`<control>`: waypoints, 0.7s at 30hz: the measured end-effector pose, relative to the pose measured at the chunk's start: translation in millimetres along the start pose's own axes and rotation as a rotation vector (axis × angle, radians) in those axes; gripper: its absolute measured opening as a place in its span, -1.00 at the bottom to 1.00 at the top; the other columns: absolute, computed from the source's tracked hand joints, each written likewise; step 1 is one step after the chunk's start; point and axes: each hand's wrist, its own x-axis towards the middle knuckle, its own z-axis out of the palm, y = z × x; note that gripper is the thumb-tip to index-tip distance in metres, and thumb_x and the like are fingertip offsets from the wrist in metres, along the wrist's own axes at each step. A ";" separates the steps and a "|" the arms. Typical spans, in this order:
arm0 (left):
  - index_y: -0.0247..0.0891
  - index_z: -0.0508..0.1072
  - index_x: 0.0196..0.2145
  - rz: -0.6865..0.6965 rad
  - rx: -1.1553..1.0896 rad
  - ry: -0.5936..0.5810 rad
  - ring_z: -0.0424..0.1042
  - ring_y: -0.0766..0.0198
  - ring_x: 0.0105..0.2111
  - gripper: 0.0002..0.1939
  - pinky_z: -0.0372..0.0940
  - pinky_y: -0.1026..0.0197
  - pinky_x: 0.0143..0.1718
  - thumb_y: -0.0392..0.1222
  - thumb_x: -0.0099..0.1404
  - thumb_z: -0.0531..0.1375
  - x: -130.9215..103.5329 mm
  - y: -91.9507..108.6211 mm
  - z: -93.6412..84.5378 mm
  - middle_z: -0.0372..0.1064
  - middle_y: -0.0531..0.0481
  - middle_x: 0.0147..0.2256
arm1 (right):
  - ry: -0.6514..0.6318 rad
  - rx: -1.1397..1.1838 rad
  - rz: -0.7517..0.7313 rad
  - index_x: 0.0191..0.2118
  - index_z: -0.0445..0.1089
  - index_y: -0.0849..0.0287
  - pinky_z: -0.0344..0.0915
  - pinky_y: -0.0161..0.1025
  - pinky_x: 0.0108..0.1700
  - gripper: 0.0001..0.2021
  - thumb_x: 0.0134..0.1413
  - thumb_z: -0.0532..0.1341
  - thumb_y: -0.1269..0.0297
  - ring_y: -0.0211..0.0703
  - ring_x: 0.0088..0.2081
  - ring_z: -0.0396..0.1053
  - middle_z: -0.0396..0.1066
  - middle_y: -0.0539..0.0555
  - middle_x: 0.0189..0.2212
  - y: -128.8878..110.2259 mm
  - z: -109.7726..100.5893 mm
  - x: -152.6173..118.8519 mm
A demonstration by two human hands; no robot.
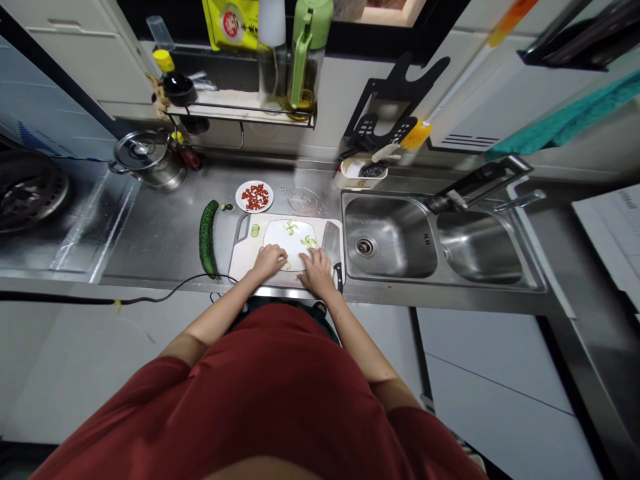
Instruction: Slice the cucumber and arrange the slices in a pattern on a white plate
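Cucumber slices fanned on white plate | left hand narrow (hold unclear) | right hand spread | sink beside right edge of board

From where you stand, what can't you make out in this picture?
All in the head view:
Whether the left hand pinches anything: its curled fingers hide that, and they show small.
What the pot holds: its lid covers it.
The left part of the stove burner: cut off by the left edge.
The yellow packet's top: cut off by the upper edge.
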 end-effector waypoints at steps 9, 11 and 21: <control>-0.17 0.53 -0.25 -0.003 -0.005 0.008 0.34 0.05 -0.10 -0.81 0.14 0.05 -0.05 -0.11 0.28 0.14 0.1 0.2 -0.3 0.44 -0.09 -0.20 | 0.044 0.010 0.016 0.26 0.11 0.09 -0.11 0.19 0.21 -0.31 0.02 0.32 0.15 0.33 0.32 -0.30 -0.10 0.27 0.30 0.7 8.9 -0.3; -0.17 0.53 -0.25 -0.002 -0.008 0.009 0.34 0.05 -0.09 -0.81 0.14 0.04 -0.05 -0.11 0.28 0.14 0.2 0.3 -0.4 0.44 -0.10 -0.20 | 0.004 0.015 -0.007 0.28 0.08 0.07 -0.13 0.23 0.22 -0.18 -0.08 0.38 0.04 0.36 0.33 -0.35 -0.15 0.27 0.32 0.4 9.6 -0.8; -0.16 0.53 -0.24 0.002 -0.067 0.035 0.36 0.06 -0.13 -0.81 0.15 0.05 -0.05 -0.13 0.26 0.15 -0.3 0.9 -2.9 0.47 -0.08 -0.24 | -0.051 0.076 -0.065 0.34 -0.03 0.05 -0.19 0.26 0.24 -0.02 -0.17 0.40 -0.06 0.37 0.35 -0.49 -0.31 0.25 0.37 -0.9 10.8 -4.7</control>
